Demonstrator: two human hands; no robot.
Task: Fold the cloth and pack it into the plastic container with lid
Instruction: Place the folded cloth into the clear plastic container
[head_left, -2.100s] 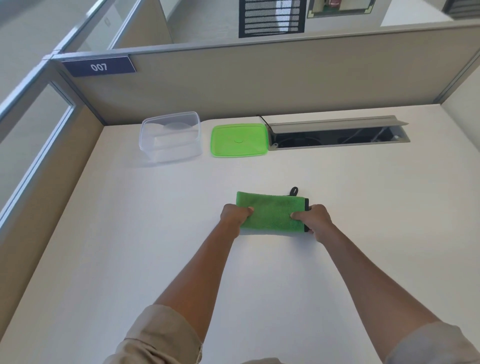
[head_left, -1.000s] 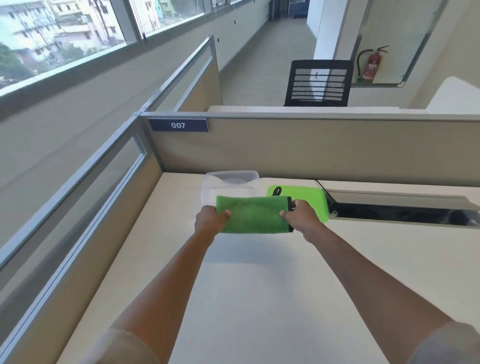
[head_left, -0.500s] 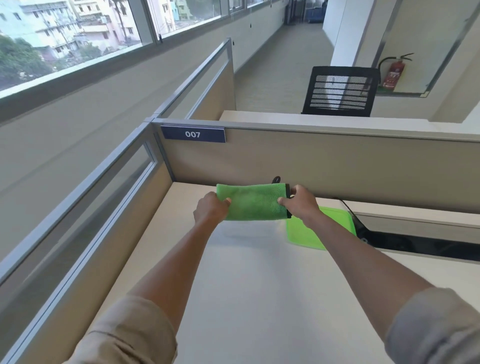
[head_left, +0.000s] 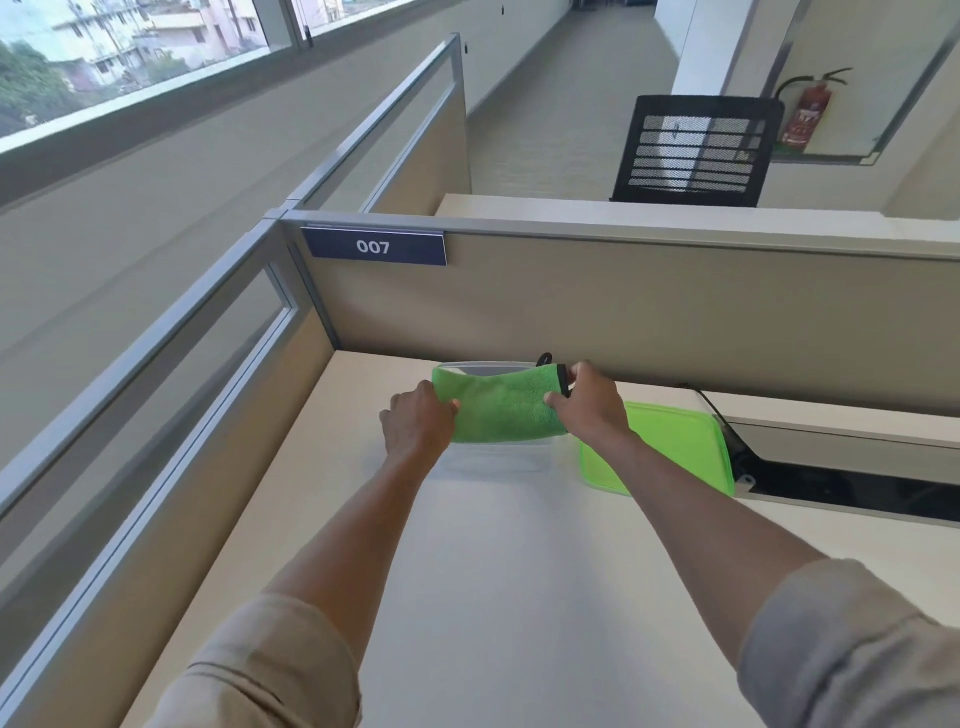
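Observation:
The folded green cloth (head_left: 500, 408), with black trim and a small black loop at its right end, is held over the clear plastic container (head_left: 493, 460) at the far left of the desk. My left hand (head_left: 418, 426) grips the cloth's left end and my right hand (head_left: 589, 405) grips its right end. The cloth sags into the container's opening and hides most of the container; only the back rim and the front wall show. The green lid (head_left: 670, 447) lies flat on the desk just right of the container.
A beige partition (head_left: 675, 312) with a "007" plate (head_left: 374, 247) rises right behind the container. An open cable tray (head_left: 841, 480) is sunk into the desk right of the lid. A glass side panel (head_left: 156, 415) borders the desk on the left.
Both hands lifted the folded cloth off the desk, carried it forward to the container, and have now lowered it into the opening. The head view tilted upward.

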